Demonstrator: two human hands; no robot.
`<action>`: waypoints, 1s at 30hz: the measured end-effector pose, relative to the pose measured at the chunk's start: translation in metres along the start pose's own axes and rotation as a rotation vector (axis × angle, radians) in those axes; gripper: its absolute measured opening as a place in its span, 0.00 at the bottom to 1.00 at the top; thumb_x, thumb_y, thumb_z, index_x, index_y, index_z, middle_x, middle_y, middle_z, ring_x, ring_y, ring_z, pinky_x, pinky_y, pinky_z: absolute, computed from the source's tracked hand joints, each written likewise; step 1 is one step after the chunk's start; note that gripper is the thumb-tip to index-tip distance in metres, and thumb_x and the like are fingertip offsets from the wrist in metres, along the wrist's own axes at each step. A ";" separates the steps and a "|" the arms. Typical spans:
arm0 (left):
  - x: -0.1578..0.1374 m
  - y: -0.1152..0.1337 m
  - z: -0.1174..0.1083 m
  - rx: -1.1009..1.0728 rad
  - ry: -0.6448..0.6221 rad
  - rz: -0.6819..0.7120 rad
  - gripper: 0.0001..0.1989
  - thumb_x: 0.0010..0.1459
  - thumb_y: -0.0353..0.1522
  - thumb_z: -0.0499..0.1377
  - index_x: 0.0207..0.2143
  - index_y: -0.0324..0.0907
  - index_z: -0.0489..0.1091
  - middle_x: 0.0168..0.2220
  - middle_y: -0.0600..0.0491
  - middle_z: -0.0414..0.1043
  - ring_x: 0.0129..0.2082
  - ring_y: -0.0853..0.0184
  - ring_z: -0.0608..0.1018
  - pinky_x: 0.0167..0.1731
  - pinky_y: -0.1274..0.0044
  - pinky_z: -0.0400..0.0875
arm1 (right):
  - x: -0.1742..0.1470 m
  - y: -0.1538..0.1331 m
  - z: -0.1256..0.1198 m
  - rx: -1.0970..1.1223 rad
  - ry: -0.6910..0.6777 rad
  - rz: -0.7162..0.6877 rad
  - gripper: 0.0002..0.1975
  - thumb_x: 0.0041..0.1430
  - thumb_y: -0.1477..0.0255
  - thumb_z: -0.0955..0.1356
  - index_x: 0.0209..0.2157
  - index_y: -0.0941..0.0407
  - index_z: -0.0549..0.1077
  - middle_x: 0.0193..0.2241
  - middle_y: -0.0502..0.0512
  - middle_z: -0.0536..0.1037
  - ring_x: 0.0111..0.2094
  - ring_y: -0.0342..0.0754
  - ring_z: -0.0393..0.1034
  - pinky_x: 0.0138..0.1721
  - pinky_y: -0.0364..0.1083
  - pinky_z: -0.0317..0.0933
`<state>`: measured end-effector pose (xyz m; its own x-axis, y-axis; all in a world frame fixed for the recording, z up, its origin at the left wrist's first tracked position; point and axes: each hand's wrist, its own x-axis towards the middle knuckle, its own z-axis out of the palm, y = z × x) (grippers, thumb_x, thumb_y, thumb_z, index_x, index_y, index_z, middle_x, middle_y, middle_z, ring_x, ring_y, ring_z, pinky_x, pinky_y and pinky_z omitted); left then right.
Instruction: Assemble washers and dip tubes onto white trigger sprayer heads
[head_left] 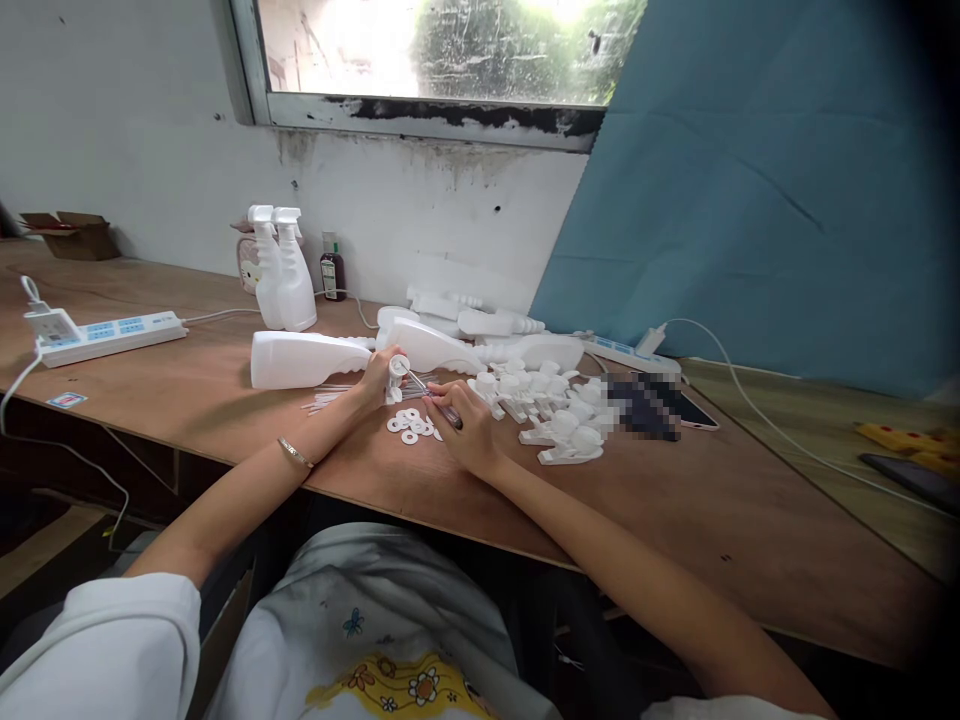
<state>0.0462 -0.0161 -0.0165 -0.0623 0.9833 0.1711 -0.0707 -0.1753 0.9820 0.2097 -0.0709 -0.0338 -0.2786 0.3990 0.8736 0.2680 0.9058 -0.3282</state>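
My left hand [379,378] is closed around a white spray trigger head [396,380], its round cap end turned toward my right hand. Between the fingers of my right hand [466,425] is a slim tool with a metal shaft and dark handle [450,413], which looks like a screwdriver. The shaft's tip reaches the cap opening of the trigger head; how deep it goes I cannot tell. Just below lie several white ring gaskets [409,424]. Thin white dip tubes [322,398] lie behind my hands. A pile of white trigger heads [555,400] spreads to the right.
White bottles [420,342] lie along the back, and two spray bottles [289,275] stand upright near a small dark bottle [332,272]. Power strips [112,335] with cables sit left and back right. A phone [694,408] lies right of the pile. The table's front edge is close to my body.
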 end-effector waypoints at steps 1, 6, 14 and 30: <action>0.000 0.000 0.000 0.000 0.031 0.004 0.12 0.45 0.37 0.50 0.17 0.42 0.50 0.13 0.58 0.50 0.13 0.75 0.56 0.14 0.78 0.56 | 0.000 0.000 0.000 -0.005 -0.006 0.002 0.05 0.55 0.76 0.63 0.27 0.53 0.63 0.31 0.53 0.72 0.34 0.47 0.70 0.36 0.47 0.66; 0.000 0.001 0.002 0.060 0.165 0.102 0.09 0.44 0.35 0.51 0.18 0.41 0.53 0.14 0.59 0.50 0.14 0.76 0.56 0.15 0.80 0.52 | 0.000 -0.001 -0.001 -0.035 -0.015 0.019 0.06 0.55 0.76 0.63 0.26 0.54 0.63 0.30 0.53 0.71 0.32 0.46 0.69 0.34 0.46 0.65; -0.010 0.006 0.001 0.334 0.210 0.319 0.09 0.45 0.35 0.52 0.18 0.40 0.59 0.16 0.59 0.53 0.19 0.73 0.57 0.22 0.79 0.52 | 0.004 -0.004 -0.004 0.032 0.059 0.167 0.08 0.52 0.74 0.65 0.22 0.54 0.61 0.23 0.49 0.69 0.30 0.47 0.70 0.32 0.46 0.64; -0.001 0.002 -0.003 0.130 0.123 0.190 0.10 0.44 0.35 0.52 0.16 0.39 0.57 0.14 0.60 0.51 0.16 0.76 0.55 0.17 0.81 0.50 | -0.002 -0.008 0.000 0.008 0.039 0.063 0.06 0.56 0.74 0.64 0.26 0.54 0.63 0.27 0.52 0.71 0.34 0.47 0.70 0.35 0.47 0.64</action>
<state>0.0426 -0.0180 -0.0146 -0.1833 0.9186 0.3501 0.0816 -0.3407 0.9366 0.2079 -0.0786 -0.0333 -0.2256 0.4492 0.8645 0.2761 0.8805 -0.3854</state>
